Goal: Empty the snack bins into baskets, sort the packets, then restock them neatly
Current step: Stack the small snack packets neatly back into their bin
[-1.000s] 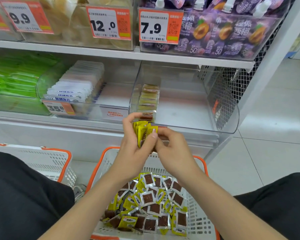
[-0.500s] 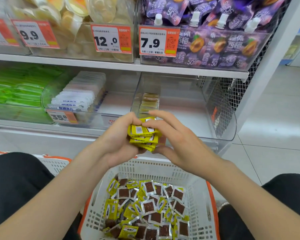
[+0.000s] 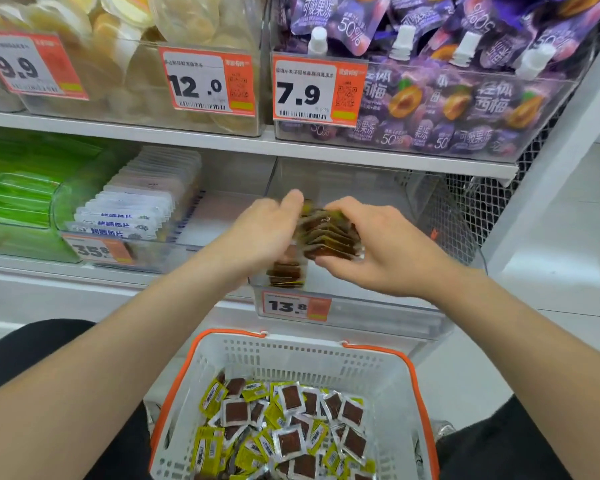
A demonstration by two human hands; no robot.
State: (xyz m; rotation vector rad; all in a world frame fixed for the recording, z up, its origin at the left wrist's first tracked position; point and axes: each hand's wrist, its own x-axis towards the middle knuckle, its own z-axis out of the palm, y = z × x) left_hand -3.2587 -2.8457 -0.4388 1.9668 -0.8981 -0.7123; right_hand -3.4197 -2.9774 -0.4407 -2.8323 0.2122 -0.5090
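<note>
Step in hand: restocking, by my reading; a stack of packets (image 3: 329, 237) is held over the clear bin (image 3: 413, 306) on the lower shelf.
Right hand (image 3: 378, 244): clasps the stack from the right, thumb under its near edge and fingers curled over the far side.
Left hand (image 3: 264, 230): against the stack's left edge, but blurred; I cannot tell whether it pinches the packets or only steadies them.
Stack: brown and yellow packets, fanned and slanting, above the bin's left side.
Row of packets (image 3: 286, 271): already standing at the bin's front left corner, just below the hands and above the price tag (image 3: 293, 306).
Basket (image 3: 326, 355): on the floor below the shelf, holding loose packets (image 3: 291, 427) in a jumble.
Doing it well: square the fan between both palms so the edges line up, lower it right behind the standing row, faces turned the same way, and let go only once it leans on its neighbours.
Risk: a loose fan probably topples or slides flat on the bin's smooth floor.
</note>
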